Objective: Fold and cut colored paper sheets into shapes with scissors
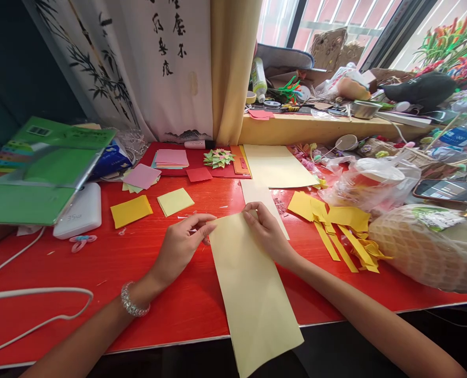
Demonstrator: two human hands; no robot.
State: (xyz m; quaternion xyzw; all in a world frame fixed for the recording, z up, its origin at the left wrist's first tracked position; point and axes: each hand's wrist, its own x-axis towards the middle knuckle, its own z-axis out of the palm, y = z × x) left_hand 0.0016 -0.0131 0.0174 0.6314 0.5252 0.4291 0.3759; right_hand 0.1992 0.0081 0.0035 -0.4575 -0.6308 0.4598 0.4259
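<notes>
A long pale yellow sheet of paper [252, 294] is held up by its far end, its near end hanging past the table's front edge. It looks folded lengthwise, with a second layer along the left side. My left hand [184, 241] pinches the far left corner between thumb and fingers. Over the far right corner, my right hand [267, 231] grips the paper with curled fingers. Beyond the hands lie a pale yellow paper stack [175, 202], a deep yellow stack [131, 211] and a pale paper strip [262, 202].
Yellow paper scraps [335, 226] lie to the right, beside a netted, wrapped bundle [430, 247]. A large cream sheet [278, 165] and a folded paper ornament [219, 158] are at the back. Left are small scissors [82, 241], a white power bank [78, 210] and a cable [40, 294].
</notes>
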